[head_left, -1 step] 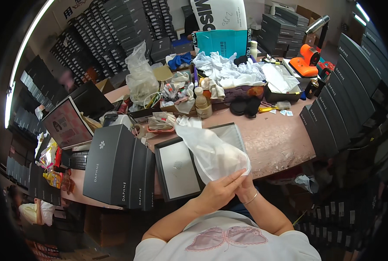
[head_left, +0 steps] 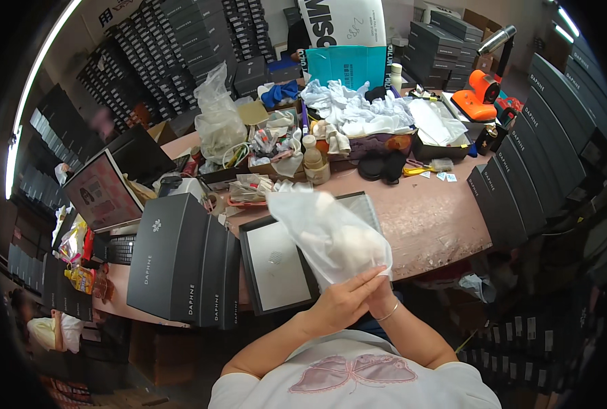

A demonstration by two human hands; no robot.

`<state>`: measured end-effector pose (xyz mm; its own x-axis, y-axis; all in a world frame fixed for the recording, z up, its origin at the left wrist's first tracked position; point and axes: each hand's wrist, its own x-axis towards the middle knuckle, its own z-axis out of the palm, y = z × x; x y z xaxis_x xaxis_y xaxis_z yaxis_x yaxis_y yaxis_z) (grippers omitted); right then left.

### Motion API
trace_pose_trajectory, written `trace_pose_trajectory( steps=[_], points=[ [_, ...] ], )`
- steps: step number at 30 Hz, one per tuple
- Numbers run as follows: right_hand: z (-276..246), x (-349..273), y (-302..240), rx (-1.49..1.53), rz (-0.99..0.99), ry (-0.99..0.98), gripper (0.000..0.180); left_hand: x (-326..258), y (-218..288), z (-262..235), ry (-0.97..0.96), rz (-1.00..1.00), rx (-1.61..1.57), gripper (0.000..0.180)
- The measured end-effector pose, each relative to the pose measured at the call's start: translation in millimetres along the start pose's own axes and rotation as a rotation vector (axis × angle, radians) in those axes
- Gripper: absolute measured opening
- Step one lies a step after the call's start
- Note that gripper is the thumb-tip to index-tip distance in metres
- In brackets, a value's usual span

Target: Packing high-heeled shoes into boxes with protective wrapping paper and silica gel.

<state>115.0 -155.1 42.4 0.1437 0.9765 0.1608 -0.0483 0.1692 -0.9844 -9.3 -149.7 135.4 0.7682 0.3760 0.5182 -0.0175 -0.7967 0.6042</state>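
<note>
A: What's the big layout?
B: A pink table [head_left: 446, 228], with an open box [head_left: 276, 276], dark-rimmed and pale inside, near its front edge.

A: And the bag?
B: The translucent white bag [head_left: 302, 217] slants across the box's right part; whether it rests there, I can't tell. Its long axis runs from the fingertips away and leftward, and a pale bundle [head_left: 358, 244] shows through it.

A: Which hand is nearer?
B: Both meet at its near end. The left hand [head_left: 348, 294] lies closer along the lower edge; the right hand [head_left: 383, 294] is partly covered by it.

A: Fingers?
B: The left ones are straight, pressed together. The right ones are mostly hidden, so I can't tell whether either hand pinches the plastic.

A: Smallest thing?
B: A thin bracelet [head_left: 391, 313] on the right wrist.
</note>
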Motion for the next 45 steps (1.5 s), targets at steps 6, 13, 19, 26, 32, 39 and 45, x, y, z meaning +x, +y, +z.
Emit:
trace_pose_trajectory(
  steps=[6,13,19,26,32,39,45],
  points=[
    [-55.7,-6.8,5.6,-0.921,-0.266,-0.037,0.052,27.5,6.9,51.2,0.062,0.124,0.081,0.041],
    [-158.8,6.4,-14.3,-1.635,0.177,-0.076,0.038,-76.0,-26.5,52.2,-0.255,-0.522,-0.447,0.021],
    [-140.1,18.5,-30.4,-1.399,0.133,-0.077,0.020,-166.5,-70.9,75.2,0.676,-1.557,-1.437,0.039],
    [-34.4,5.0,80.6,-1.189,0.131,-0.243,0.033,-149.4,-120.3,102.0,0.472,-1.590,-1.345,0.030],
    [-67.1,1.5,66.8,-0.900,0.272,-0.223,0.033,-108.6,-87.0,88.5,0.601,-0.909,-0.522,0.021],
    [-41.3,-10.0,105.2,-0.970,0.018,-0.343,0.028,-46.0,-60.5,53.1,0.215,-0.259,0.030,0.014],
    [-69.0,5.5,58.3,-0.915,-0.130,-0.309,0.035,-74.8,-90.5,49.8,0.401,-0.661,-0.524,0.010]
  ],
)
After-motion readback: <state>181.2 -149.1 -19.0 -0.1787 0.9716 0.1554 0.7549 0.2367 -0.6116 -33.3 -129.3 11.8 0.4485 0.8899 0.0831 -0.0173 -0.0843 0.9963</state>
